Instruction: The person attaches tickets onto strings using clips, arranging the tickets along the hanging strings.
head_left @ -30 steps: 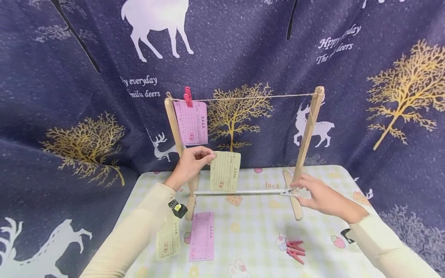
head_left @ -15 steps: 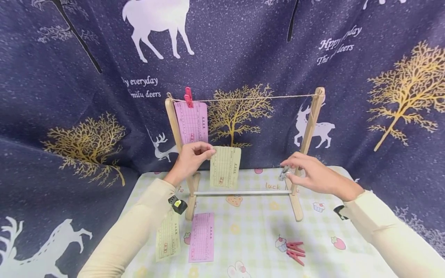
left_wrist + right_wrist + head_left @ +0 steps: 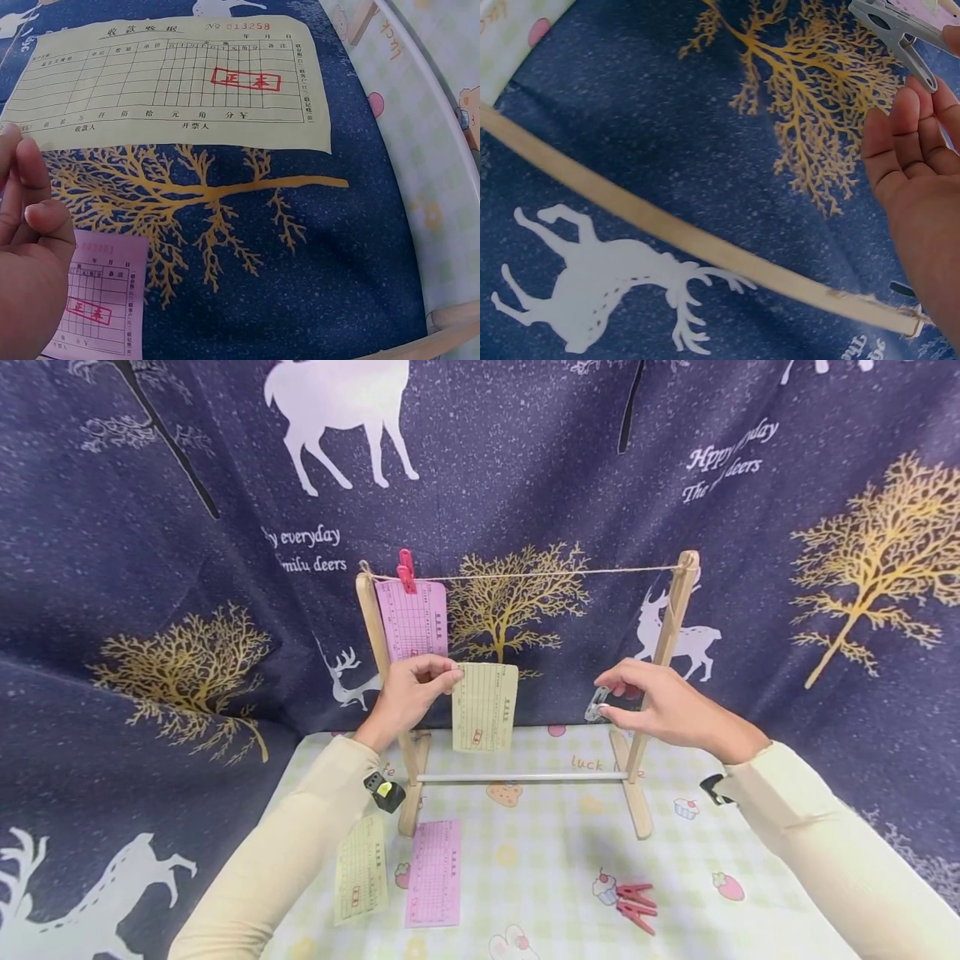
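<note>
- Head view: the left hand [image 3: 411,697] pinches the yellow slip [image 3: 484,708] at its upper-left corner; the slip hangs between the hands, nearer the left, long axis near vertical.
- The right hand [image 3: 667,706] pinches the grey clip [image 3: 597,703], right of the slip and apart from it. The string [image 3: 555,573] runs above both hands.
- Against the earlier head frames, both hands are higher; the right is closer to the slip.
- Left wrist view: the slip extends past the fingers.
- Right wrist view: the clip sits at the fingertips.

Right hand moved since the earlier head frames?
Yes: up and leftward. Against the white crossbar, the right hand was level with its right end; now it holds the gray clip well above it.
</note>
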`<state>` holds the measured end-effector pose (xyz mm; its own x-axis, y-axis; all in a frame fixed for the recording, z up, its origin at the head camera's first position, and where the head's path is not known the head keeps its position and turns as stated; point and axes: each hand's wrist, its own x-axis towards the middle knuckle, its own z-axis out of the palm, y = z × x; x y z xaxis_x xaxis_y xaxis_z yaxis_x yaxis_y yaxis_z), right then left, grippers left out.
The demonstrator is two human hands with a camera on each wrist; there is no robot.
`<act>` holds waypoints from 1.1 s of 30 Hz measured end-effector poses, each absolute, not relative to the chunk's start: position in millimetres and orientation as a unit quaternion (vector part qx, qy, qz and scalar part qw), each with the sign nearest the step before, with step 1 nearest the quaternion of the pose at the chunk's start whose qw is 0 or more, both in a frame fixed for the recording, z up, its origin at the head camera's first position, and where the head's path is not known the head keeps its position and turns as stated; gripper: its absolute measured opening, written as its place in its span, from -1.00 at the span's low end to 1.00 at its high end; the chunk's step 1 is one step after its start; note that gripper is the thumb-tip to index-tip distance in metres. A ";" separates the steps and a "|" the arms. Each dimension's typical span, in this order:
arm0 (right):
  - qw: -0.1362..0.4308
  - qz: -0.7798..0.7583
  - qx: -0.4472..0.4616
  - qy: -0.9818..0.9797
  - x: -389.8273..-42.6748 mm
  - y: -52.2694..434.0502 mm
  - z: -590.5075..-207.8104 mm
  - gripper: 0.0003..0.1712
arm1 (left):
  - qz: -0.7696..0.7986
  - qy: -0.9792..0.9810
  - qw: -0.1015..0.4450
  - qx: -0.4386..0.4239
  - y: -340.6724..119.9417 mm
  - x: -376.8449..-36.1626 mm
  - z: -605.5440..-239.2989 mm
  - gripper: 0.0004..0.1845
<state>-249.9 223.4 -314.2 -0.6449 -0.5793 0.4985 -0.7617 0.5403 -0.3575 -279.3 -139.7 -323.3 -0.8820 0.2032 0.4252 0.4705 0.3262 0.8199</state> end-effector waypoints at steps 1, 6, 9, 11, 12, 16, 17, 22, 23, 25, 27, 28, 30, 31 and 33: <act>0.162 0.284 0.392 -0.860 -251.2 221.7 -312.2 -0.64 | -0.542 -0.804 0.125 -0.209 -139.5 -279.7 -322.8 -0.83; 0.169 0.308 0.406 -0.844 -259.5 212.0 -300.8 -0.64 | -0.546 -0.799 0.138 -0.213 -137.9 -281.7 -318.7 -0.84; 0.174 0.323 0.410 -0.835 -263.8 205.9 -292.2 -0.64 | -0.550 -0.793 0.149 -0.217 -137.1 -282.9 -314.6 -0.85; 0.177 0.328 0.410 -0.833 -266.2 201.4 -286.2 -0.64 | -0.552 -0.789 0.157 -0.219 -137.0 -284.2 -311.9 -0.86; 0.177 0.331 0.410 -0.831 -267.3 199.0 -283.2 -0.64 | -0.554 -0.787 0.160 -0.220 -137.0 -284.9 -310.6 -0.86; 0.183 0.338 0.408 -0.828 -271.4 188.6 -271.9 -0.64 | -0.568 -0.776 0.166 -0.220 -136.6 -287.2 -305.5 -0.85; 0.184 0.340 0.407 -0.828 -272.2 186.2 -269.1 -0.64 | -0.573 -0.772 0.166 -0.218 -136.3 -287.4 -304.1 -0.84; 0.187 0.342 0.401 -0.829 -277.7 176.0 -257.2 -0.64 | -0.603 -0.755 0.162 -0.200 -134.1 -288.9 -297.6 -0.81; 0.189 0.339 0.401 -0.830 -279.1 174.4 -255.2 -0.65 | -0.607 -0.752 0.163 -0.198 -133.5 -289.4 -296.4 -0.81; 0.192 0.334 0.404 -0.829 -281.1 170.8 -250.3 -0.65 | -0.612 -0.747 0.170 -0.197 -132.3 -290.5 -294.0 -0.80; 0.198 0.328 0.407 -0.829 -282.3 167.3 -244.9 -0.64 | -0.613 -0.743 0.181 -0.199 -131.3 -292.2 -292.0 -0.81; 0.199 0.329 0.409 -0.827 -283.0 165.5 -242.2 -0.64 | -0.611 -0.743 0.187 -0.200 -130.9 -293.1 -290.9 -0.81; 0.199 0.331 0.411 -0.826 -283.8 162.2 -236.2 -0.64 | -0.612 -0.739 0.196 -0.202 -130.2 -295.2 -288.7 -0.83; 0.197 0.333 0.411 -0.825 -284.3 160.7 -233.3 -0.64 | -0.612 -0.738 0.200 -0.202 -129.9 -296.2 -287.6 -0.83; 0.190 0.336 0.407 -0.828 -285.1 158.1 -227.3 -0.64 | -0.612 -0.736 0.208 -0.200 -128.8 -298.6 -285.2 -0.83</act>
